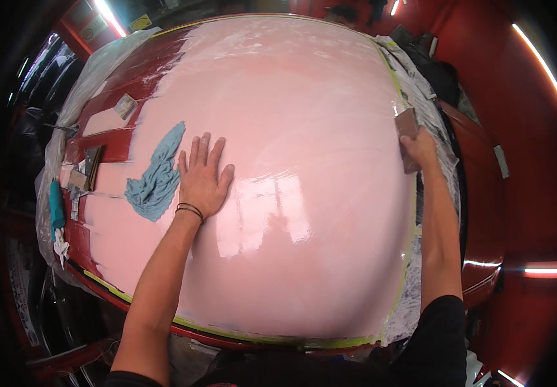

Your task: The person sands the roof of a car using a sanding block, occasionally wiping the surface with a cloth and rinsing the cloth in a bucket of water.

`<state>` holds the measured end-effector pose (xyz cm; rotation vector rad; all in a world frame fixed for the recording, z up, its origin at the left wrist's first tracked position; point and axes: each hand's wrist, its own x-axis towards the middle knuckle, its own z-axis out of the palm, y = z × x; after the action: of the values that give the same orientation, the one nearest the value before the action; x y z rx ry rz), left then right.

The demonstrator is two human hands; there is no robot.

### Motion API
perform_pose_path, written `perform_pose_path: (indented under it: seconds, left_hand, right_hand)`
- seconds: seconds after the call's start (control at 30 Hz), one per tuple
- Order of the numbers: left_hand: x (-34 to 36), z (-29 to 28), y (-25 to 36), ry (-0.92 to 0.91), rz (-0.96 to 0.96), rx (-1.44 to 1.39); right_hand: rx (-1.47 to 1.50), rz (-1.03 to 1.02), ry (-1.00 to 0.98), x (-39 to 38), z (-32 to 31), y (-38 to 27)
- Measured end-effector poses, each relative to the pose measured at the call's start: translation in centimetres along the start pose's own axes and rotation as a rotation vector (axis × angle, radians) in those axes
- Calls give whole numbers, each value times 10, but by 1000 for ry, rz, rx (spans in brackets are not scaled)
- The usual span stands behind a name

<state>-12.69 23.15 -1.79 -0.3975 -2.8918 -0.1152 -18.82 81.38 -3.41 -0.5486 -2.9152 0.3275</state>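
Observation:
A broad, wet-looking car panel (278,122), pale pink over dark red, spreads out in front of me. My left hand (202,184) lies flat on it with the fingers spread, holding nothing. Just left of those fingertips rests a crumpled blue-grey cloth (157,177). At the panel's right edge, my right hand (420,147) grips a brown sanding block (408,122) and presses it near the yellow-green masking tape. The block's underside is hidden, so I cannot tell what covers it.
Yellow-green masking tape (330,342) borders the panel. Plastic sheeting (81,97) hangs along the left side, and stained paper (414,284) covers the right. Several sanding pieces, including a dark block (92,166), lie at the left, near a teal bottle-like object (56,205).

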Motion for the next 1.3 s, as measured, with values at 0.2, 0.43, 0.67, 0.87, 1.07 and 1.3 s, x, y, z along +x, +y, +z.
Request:
perform_pose_path:
  seconds: [0.2, 0.43, 0.67, 0.87, 1.07, 1.3]
  left_hand:
    - [-10, -10, -13, -33, -44, 51]
    - [-7, -7, -2, -45, -22, 20]
    - [-1, -1, -4, -28, -14, -19]
    - [-8, 1, -10, -26, -42, 37]
    - [-19, 13, -19, 15, -37, 65]
    - [12, 2, -1, 26, 29, 13]
  right_hand:
    - [60, -105, -178, -191, -27, -66]
    - [36, -114, 31, -49, 5, -24]
    - [-72, -126, -18, 11, 11, 3]
    - [123, -121, -172, -278, -27, -40]
    - [110, -101, -110, -238, -1, -1]
    - [224, -182, 71, -29, 34, 96]
